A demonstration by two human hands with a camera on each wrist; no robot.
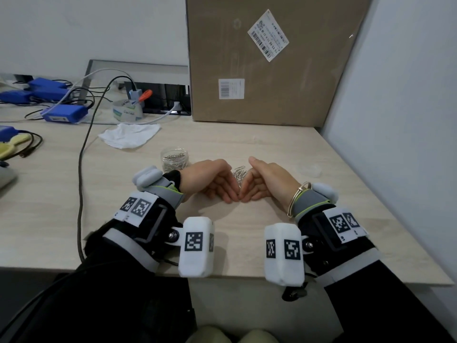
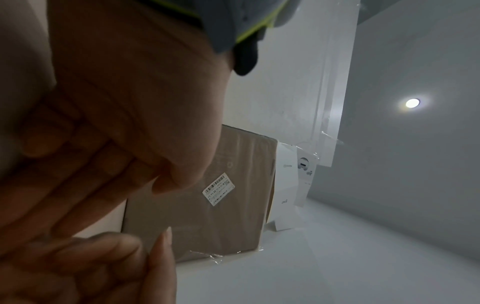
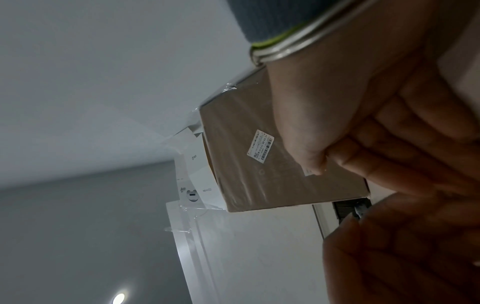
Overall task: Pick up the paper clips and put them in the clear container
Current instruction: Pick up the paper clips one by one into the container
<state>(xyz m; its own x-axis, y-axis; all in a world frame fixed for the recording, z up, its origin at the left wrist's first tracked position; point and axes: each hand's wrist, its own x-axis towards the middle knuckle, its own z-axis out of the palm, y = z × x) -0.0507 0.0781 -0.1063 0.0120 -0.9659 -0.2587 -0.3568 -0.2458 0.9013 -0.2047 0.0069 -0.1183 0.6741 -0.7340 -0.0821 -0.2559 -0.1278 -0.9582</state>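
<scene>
A loose heap of paper clips [image 1: 239,173] is cupped just right of the clear container [image 1: 174,160]; left hand [image 1: 213,179] and right hand [image 1: 265,179] meet fingertip to fingertip, fingers relaxed. Light, slippery, tangling wire, probably best scooped from beneath.

Office, desk [image 1: 272,144], blue chargers [image 1: 64,113], shipping box [image 1: 272,70]

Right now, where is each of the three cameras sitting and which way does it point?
Head: on the head, looking down at the left hand and right hand cupped around the paper clips beside the clear container.
Left wrist: under the wrist, looking up past the palm at the cardboard box.
Right wrist: likewise, past the palm and bracelet.
All three views show the box.
</scene>
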